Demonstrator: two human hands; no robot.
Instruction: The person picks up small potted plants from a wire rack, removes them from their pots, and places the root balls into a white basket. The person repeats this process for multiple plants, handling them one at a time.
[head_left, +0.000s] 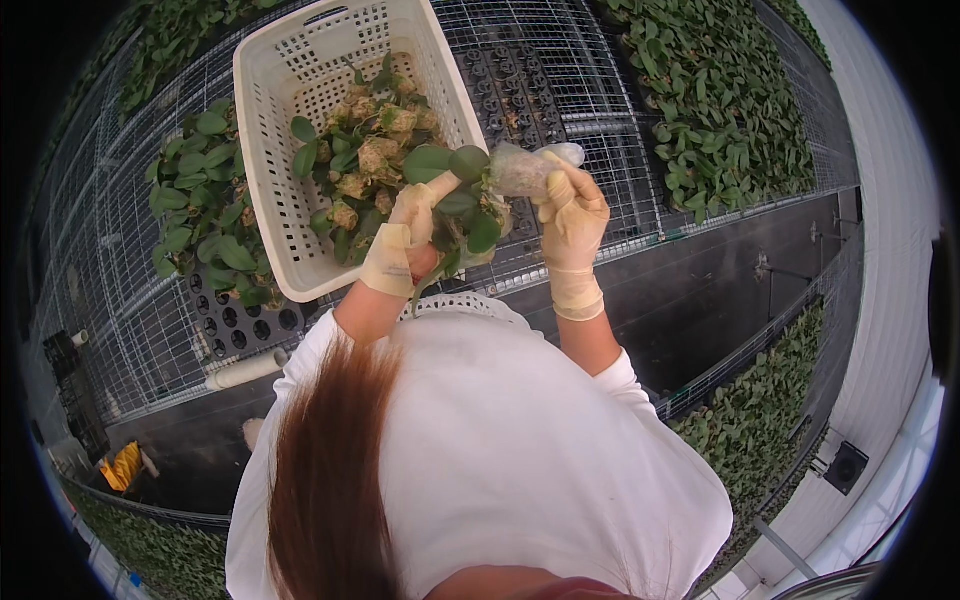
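Both my hands wear pale, thin gloves. My left hand (421, 214) holds a leafy potted seedling (469, 164) at its leaves, over the right edge of a white perforated plastic basket (253, 150). My right hand (574, 206) grips the clear plastic cup (520, 171) around the roots of that seedling, which lies sideways. More leaves and clear cups hang below my left fingers; how they are held is partly hidden. In the basket lie several seedlings with bare brown root plugs (380, 157).
Under the basket is a wire mesh bench (600, 86). A black cell tray (510, 94) lies right of the basket; another tray (238, 322) with leafy seedlings (202, 187) stands left. Dense plants (720, 112) fill the right bench. A white pipe (247, 369) sits at the near edge.
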